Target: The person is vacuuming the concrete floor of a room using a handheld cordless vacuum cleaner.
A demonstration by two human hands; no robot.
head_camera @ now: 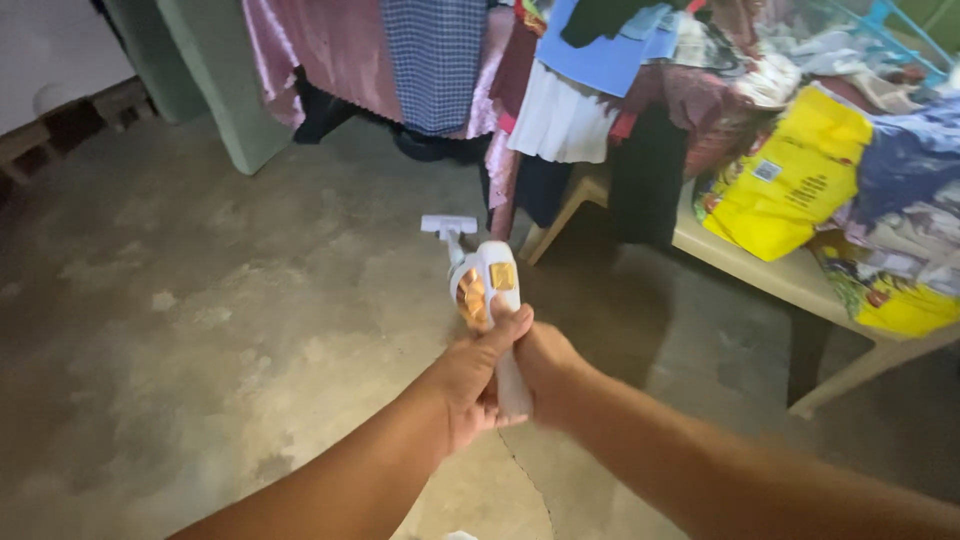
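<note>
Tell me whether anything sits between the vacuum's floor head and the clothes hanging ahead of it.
Nothing visible does. Both hands, left hand and right hand, grip the white stick vacuum; bare concrete floor lies between its floor head and the hanging clothes.

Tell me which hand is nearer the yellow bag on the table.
Right. The right hand grips the handheld vacuum on the side toward the yellow bag; the left hand grips it on the far side.

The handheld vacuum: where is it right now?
In the head view the white handheld vacuum sits at centre, its handle gripped by both the left hand and right hand, nozzle reaching over the concrete floor toward the hanging clothes.
</note>
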